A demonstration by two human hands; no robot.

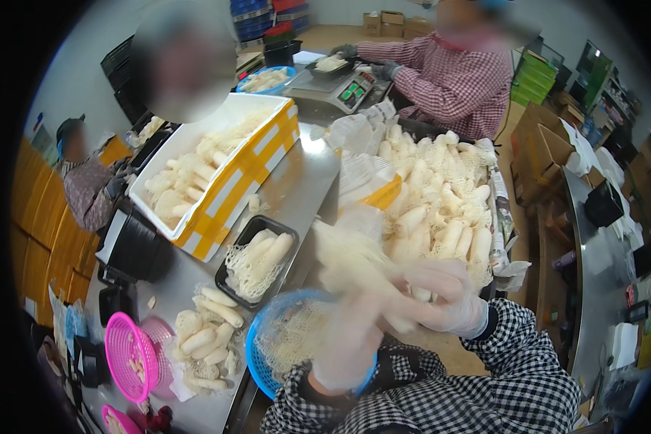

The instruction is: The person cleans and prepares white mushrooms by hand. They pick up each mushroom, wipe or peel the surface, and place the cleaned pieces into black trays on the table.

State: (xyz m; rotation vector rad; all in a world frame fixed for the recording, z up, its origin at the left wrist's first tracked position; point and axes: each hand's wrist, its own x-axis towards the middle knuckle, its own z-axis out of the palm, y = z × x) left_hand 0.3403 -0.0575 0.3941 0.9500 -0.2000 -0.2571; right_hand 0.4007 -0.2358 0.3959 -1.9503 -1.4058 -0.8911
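Observation:
My left hand [350, 336] and my right hand [449, 301], both in clear plastic gloves, are closed around a pale bamboo mushroom [358, 259] with a lacy net. Motion blurs the mushroom and my left hand, so their exact finger contact is unclear. Just beyond my right hand lies a newspaper-lined crate full of bamboo mushrooms [439, 190]. Below my left hand a blue plastic basket [254, 347] holds loose netting [293, 333]. To its upper left, a black tray [290, 260] contains several mushrooms.
On the steel table [290, 187] stand a taped foam box [249, 179] of mushrooms, a loose mushroom pile [209, 336], a pink basket [133, 358] and stacked black trays [135, 247]. Across it a co-worker [439, 87] handles a tray at a digital scale [339, 89]. Others work at the left.

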